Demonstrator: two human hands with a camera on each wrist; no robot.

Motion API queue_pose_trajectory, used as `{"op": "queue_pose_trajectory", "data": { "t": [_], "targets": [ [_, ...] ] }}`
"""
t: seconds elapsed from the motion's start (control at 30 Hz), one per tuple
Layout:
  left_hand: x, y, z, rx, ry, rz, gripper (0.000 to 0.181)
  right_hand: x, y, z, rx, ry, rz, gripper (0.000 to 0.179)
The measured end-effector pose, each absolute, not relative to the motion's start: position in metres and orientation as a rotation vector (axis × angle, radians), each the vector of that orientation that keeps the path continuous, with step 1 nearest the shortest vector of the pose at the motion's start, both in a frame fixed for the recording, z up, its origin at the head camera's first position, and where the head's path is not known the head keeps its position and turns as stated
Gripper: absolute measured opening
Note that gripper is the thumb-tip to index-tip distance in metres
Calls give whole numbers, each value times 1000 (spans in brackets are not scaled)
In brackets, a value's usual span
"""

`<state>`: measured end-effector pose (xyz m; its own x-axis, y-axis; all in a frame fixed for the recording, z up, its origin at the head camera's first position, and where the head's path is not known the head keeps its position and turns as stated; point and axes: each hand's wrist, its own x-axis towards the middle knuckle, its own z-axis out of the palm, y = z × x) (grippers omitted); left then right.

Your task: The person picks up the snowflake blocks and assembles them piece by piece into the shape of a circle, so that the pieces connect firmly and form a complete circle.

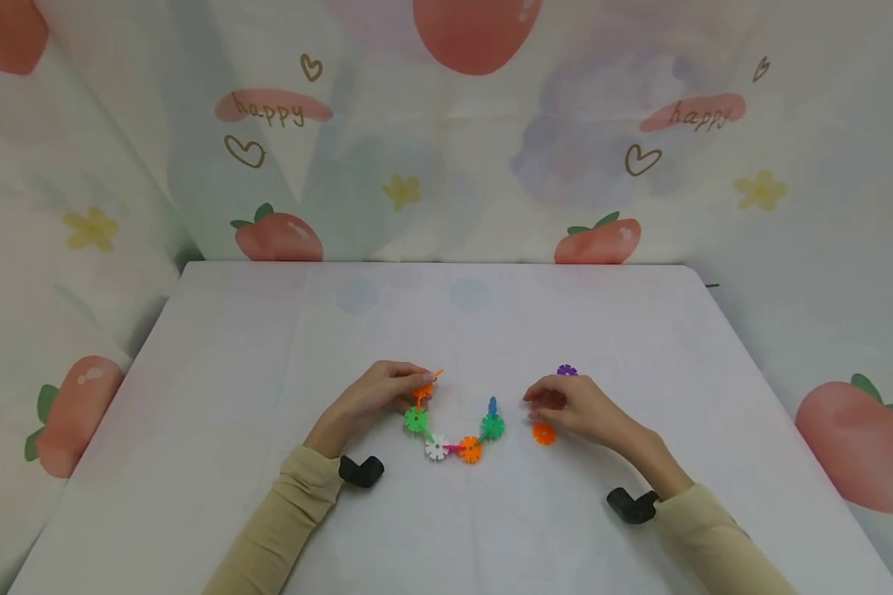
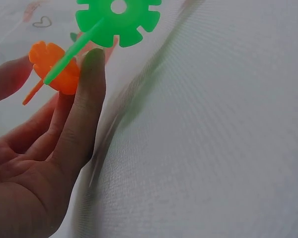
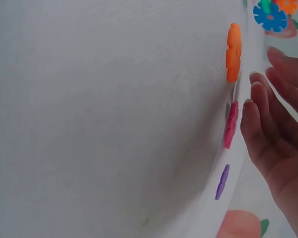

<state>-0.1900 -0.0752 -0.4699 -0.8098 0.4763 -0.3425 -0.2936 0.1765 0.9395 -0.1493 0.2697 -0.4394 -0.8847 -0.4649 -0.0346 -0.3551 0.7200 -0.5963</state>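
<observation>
By the thumb and fingers of the left hand (image 1: 375,392), an orange disc (image 2: 68,82) near the far-left end of a linked chain (image 1: 437,449) is pinched. The chain is curved rightward to a blue disc (image 1: 493,406). Nothing is gripped by the half-open right hand (image 1: 580,406), held beside a loose orange disc (image 1: 544,434), pink disc (image 3: 231,125) and purple disc (image 3: 222,182).

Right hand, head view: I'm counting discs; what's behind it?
A purple notched disc, partly covered. The right hand hides anything else there; the right wrist view shows a pink disc.
</observation>
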Motion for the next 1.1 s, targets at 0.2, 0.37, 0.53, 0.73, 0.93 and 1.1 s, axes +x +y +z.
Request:
{"op": "queue_pose_trajectory", "data": {
  "t": [0.2,0.37,0.53,0.73,0.93,1.1],
  "targets": [
    [-189,-76,-469,155,1872,1692,39,-146,277,-440,-683,2697,-853,21],
    [-189,-76,-470,165,1885,1692,40,-144,278,-441,-687,2650,-847,22],
    [-189,-75,-470,163,1882,1693,41,-142,275,-444,-679,2696,-836,21],
    [-190,-75,-470,157,1897,1684,39,-143,271,-444,-645,2711,-796,23],
    [-190,-75,-471,153,1925,1665,37,-149,265,-442,-640,2682,-822,21],
    [-191,-73,-471,165,1934,1652,37,-157,259,-439,-707,2696,-868,12]
  ]
}}
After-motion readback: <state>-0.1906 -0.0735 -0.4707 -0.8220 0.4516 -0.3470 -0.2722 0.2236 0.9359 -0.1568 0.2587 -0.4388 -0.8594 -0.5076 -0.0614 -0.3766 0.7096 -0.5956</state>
